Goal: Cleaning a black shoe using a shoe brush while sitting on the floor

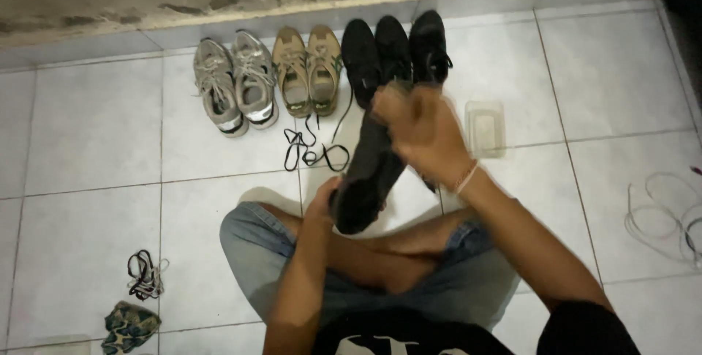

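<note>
I sit cross-legged on white floor tiles with a black shoe held up in front of me, toe pointing away. My left hand grips its heel end from below. My right hand is closed over the upper front part of the shoe and looks blurred. A loose black lace lies on the tile just beyond the shoe.
Along the wall stand a grey pair of sneakers, a tan pair and three black shoes. A clear plastic tub sits to the right, white cord far right, and a lace bundle and patterned cloth at lower left.
</note>
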